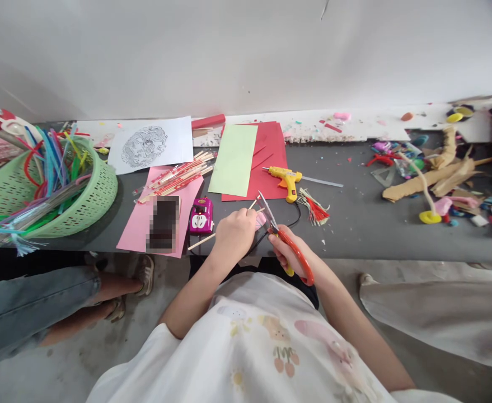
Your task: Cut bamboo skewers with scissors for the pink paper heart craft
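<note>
Head view: a dark grey table (355, 224) is set against a plain white wall (246, 50), over a bare concrete floor. The left hand (234, 232) is closed on a thin wooden stick (201, 242) and a pink piece (261, 220) at the table's near edge. The right hand (290, 253) is closed on red-handled scissors (285, 238), blades parted at the pink piece. A yellow glue gun (286, 180), red paper (271, 151) and a green basket (61, 196) are noted on the table.
</note>
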`<control>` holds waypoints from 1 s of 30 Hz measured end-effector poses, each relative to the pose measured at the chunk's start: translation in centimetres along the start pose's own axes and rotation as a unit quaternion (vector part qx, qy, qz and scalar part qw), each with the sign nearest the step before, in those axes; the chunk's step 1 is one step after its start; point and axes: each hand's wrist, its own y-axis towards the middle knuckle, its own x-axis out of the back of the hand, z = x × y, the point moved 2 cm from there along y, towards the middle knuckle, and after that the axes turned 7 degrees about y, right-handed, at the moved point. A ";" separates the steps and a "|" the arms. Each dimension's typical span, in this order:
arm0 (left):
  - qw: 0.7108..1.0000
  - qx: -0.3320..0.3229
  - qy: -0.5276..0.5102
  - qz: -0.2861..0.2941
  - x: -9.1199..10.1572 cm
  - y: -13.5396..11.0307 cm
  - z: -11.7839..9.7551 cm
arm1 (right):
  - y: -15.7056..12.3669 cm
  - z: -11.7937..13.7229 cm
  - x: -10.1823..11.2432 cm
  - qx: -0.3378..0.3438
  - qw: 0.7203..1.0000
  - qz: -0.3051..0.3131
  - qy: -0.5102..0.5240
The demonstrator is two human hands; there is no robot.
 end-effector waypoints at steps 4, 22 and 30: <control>1.000 0.008 0.000 0.006 0.1 0.0 0.1 | 0.2 0.6 0.2 -0.020 0.999 -0.010 0.023; 0.999 0.028 -0.001 -0.025 1.0 -0.7 -0.4 | -0.8 3.2 0.9 -0.008 0.994 -0.027 -0.106; 0.999 0.032 -0.017 -0.004 1.1 -0.5 -0.4 | -0.1 1.4 0.9 0.037 0.988 -0.052 -0.139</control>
